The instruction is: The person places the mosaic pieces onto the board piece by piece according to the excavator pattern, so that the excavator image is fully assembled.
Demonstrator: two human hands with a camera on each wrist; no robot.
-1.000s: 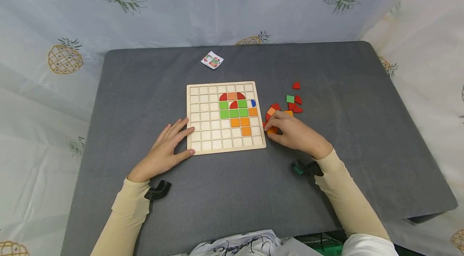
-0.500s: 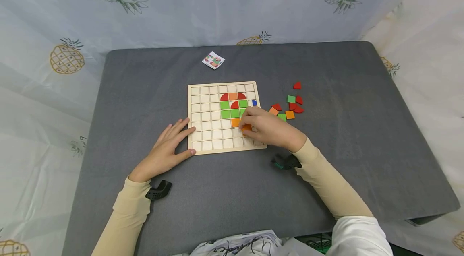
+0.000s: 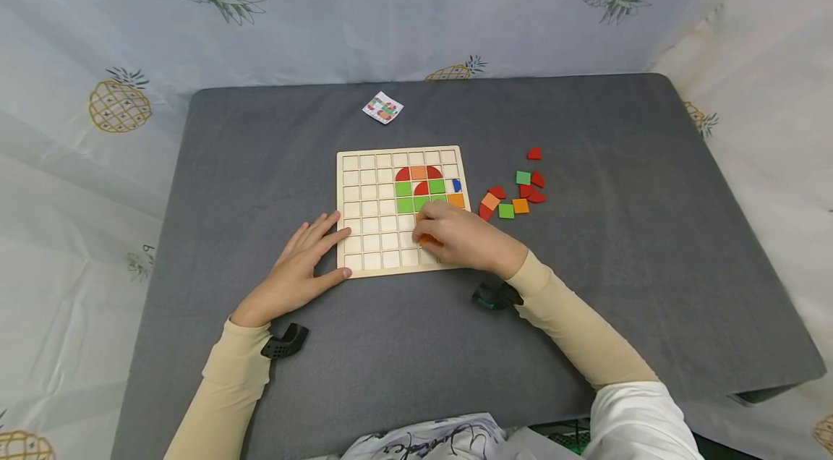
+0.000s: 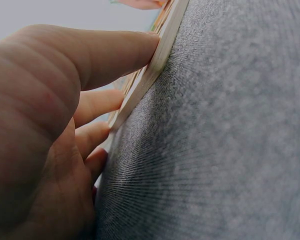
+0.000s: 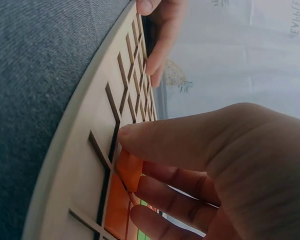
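A wooden grid board (image 3: 371, 274) lies on the grey table, with red, green, orange and blue tiles set in its upper right cells. My left hand (image 3: 293, 275) rests with spread fingers at the board's left edge; its thumb and fingertips touch the wooden rim (image 4: 163, 50). Over the board's lower right part, my right hand (image 3: 468, 239) pinches an orange square tile (image 5: 130, 169) between thumb and fingers. Another orange tile (image 5: 117, 207) sits in a cell close by. The right hand covers several cells in the head view.
Right of the board lie loose tiles: green squares (image 3: 506, 211), an orange square (image 3: 520, 206), a lighter orange one (image 3: 491, 201) and several red rounded pieces (image 3: 534, 154). A small printed card (image 3: 382, 108) with a coloured pattern lies behind the board.
My right hand has moved left from the loose tiles onto the board, bringing an orange tile, and then slightly further left. The left hand has stayed at the board's edge.
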